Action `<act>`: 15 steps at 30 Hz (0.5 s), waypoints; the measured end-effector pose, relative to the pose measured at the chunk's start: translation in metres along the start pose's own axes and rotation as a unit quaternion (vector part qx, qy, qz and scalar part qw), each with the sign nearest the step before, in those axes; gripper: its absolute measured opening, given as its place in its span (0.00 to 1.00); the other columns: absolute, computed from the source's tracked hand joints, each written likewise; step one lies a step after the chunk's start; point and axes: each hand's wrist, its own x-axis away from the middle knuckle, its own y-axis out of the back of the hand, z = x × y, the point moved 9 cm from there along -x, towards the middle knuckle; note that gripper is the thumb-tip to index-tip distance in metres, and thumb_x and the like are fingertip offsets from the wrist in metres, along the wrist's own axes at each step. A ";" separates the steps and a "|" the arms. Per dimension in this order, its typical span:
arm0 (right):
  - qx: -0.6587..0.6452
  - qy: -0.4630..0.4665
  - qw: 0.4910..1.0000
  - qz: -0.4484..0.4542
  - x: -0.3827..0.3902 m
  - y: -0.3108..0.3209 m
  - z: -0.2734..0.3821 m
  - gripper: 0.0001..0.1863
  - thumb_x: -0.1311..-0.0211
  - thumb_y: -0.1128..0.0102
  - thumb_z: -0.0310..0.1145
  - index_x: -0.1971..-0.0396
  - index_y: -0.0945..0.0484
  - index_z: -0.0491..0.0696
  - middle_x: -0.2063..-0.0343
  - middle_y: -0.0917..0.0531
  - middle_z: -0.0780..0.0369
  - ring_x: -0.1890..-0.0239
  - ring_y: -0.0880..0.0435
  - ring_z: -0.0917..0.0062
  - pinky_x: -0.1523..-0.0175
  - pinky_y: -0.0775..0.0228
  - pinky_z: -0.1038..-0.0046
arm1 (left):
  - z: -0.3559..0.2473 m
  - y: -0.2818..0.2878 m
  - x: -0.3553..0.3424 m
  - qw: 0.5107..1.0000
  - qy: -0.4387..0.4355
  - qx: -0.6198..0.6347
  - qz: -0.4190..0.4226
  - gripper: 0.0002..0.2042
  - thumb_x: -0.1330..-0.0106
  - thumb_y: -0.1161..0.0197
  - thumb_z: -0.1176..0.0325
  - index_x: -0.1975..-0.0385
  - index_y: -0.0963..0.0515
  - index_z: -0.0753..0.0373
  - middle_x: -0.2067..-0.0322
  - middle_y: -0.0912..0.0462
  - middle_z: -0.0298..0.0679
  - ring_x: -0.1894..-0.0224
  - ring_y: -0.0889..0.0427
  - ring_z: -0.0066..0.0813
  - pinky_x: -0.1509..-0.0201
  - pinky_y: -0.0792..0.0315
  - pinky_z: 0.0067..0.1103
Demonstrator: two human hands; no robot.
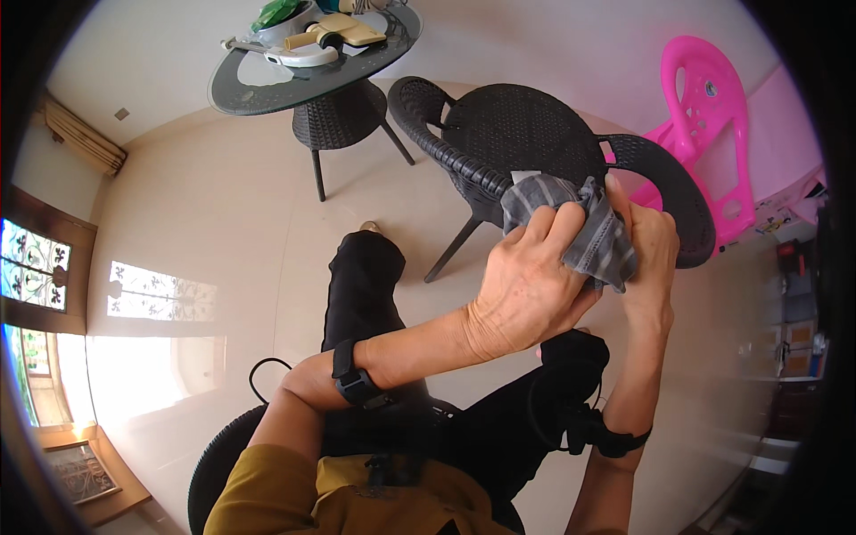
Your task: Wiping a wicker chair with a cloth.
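Note:
A crumpled grey checked cloth (599,241) is bunched between my two hands in front of the black woven chair. My left hand (530,281) grips it from the left, fingers curled into the fabric. On the other side my right hand (651,250) closes round the cloth, its fingers partly hidden by it. A small white piece (526,176) shows at the cloth's upper left; I cannot tell what it is. Whether anything is wrapped inside the cloth is hidden.
The black woven chair (522,120) stands just beyond my hands. At the far left a glass-topped round table (267,100) carries a white curved object (308,57), a beige flat piece (357,31) and a bowl with something green. A pink plastic chair (727,107) is at the right.

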 end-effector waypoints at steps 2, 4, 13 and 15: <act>-0.048 0.044 0.998 -0.025 0.004 0.005 -0.003 0.32 0.30 0.55 0.45 0.90 0.32 0.36 0.92 0.40 0.51 0.89 0.42 0.69 0.79 0.48 0.63 | 0.003 0.008 -0.001 1.000 0.005 -0.014 0.000 0.16 0.59 0.29 0.65 0.69 0.20 0.61 0.61 0.32 0.43 0.61 0.27 0.39 0.68 0.25 0.28; -0.018 0.050 0.999 0.006 0.006 0.010 -0.009 0.29 0.30 0.54 0.39 0.88 0.27 0.35 0.93 0.33 0.52 0.90 0.36 0.74 0.78 0.44 0.68 | 0.018 0.023 -0.003 0.998 0.042 -0.043 -0.020 0.14 0.60 0.29 0.63 0.74 0.20 0.62 0.63 0.34 0.41 0.62 0.29 0.37 0.69 0.26 0.28; -0.079 0.023 0.996 0.020 0.015 0.030 -0.045 0.22 0.33 0.53 0.30 0.85 0.21 0.36 0.87 0.19 0.57 0.85 0.22 0.77 0.75 0.35 0.76 | 0.221 0.053 -0.004 0.941 0.332 -0.032 -0.049 0.18 0.47 0.38 0.54 0.66 0.18 0.61 0.67 0.20 0.47 0.64 0.20 0.46 0.58 0.28 0.33; -0.070 0.013 0.997 0.027 0.015 0.031 -0.044 0.22 0.33 0.53 0.29 0.86 0.21 0.36 0.87 0.19 0.57 0.85 0.22 0.77 0.75 0.35 0.76 | 0.264 0.044 -0.020 0.939 0.335 -0.074 0.008 0.21 0.51 0.37 0.51 0.63 0.18 0.60 0.65 0.18 0.49 0.59 0.20 0.46 0.55 0.27 0.32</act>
